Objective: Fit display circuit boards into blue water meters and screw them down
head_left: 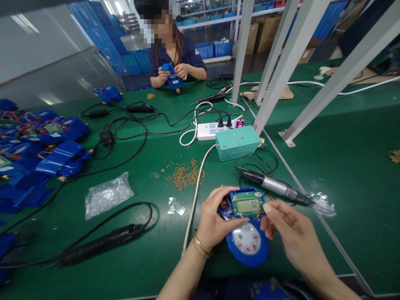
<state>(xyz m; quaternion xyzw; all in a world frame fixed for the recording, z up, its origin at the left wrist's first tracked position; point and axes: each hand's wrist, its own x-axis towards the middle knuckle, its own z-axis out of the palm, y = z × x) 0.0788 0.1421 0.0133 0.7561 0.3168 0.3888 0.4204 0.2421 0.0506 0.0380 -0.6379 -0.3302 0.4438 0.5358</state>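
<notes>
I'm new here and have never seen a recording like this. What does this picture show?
No machine here: these are a person's bare hands, seen from a camera on their head. The left hand holds a blue water meter with a round dial and a display board; the right hand is at the board's right edge. On the green table lie small brass-coloured screws, a silver-and-black electric screwdriver, a teal box, a white power strip and, to the left, blue meter units. Across it, a co-worker holds a similar unit.
</notes>
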